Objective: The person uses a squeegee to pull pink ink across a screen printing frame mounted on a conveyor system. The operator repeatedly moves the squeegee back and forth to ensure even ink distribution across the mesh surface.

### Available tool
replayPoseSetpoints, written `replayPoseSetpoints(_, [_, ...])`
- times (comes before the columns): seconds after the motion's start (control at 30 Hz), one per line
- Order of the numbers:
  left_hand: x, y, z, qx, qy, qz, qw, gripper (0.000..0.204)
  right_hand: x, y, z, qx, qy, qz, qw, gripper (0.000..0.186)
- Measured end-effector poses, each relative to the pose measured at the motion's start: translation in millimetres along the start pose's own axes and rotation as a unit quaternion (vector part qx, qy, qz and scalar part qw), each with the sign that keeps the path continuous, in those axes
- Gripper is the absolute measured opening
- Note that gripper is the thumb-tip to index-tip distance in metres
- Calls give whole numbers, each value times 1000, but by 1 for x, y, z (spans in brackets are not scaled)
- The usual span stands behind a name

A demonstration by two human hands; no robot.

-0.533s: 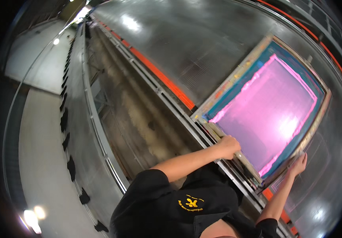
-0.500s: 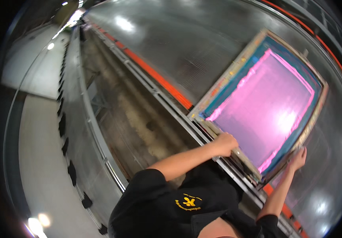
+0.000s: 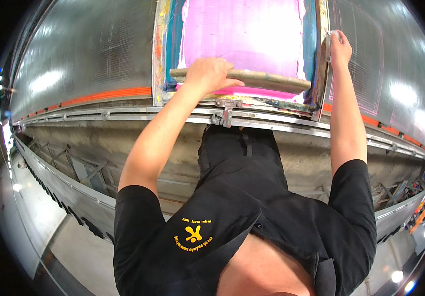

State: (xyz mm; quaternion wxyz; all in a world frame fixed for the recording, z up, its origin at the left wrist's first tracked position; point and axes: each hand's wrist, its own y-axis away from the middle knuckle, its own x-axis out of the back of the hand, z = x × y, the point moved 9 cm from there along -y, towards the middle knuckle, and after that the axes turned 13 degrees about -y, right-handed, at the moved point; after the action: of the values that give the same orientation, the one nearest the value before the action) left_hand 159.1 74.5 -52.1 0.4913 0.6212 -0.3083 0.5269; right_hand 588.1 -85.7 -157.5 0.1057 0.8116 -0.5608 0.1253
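A screen-printing frame [image 3: 160, 54] with paint-stained edges lies on the long dark table, its near end by the metal rail. Bright pink ink [image 3: 237, 34] covers the mesh inside a teal border. Across the near end of the mesh rests a long squeegee [image 3: 276, 83] with a wooden handle. My left hand [image 3: 206, 75] is closed around its left half, with the thumb along the near side. At the frame's right edge, my right hand [image 3: 340, 48] is closed on the side bar, fingertips curled at its outer face.
A metal rail [image 3: 168, 114] with a bracket [image 3: 227, 109] runs along the table's near edge, beside an orange strip [image 3: 104, 95]. Faint pink outlines mark the dark tabletop [image 3: 400, 74] at right. Behind me stands another long table [image 3: 79, 192] beyond the aisle.
My view has turned, so the frame now sits upright at the top centre instead of slanted at right. Both hands keep their holds on the squeegee and frame.
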Motion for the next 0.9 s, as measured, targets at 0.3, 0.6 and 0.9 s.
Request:
replayPoseSetpoints(0.3, [-47, -44, -25, -9, 114, -196, 974, 87, -2, 2, -13, 18, 52, -28, 998, 48])
replayPoseSetpoints(0.6, [62, -114, -107, -1, 58, -92, 994, 77, 0, 14, -25, 1, 93, 2, 996, 45])
replayPoseSetpoints(0.9, [160, -318, -226, 11, -59, 170, 984, 61, -5, 22, -28, -41, 81, 25, 996, 37])
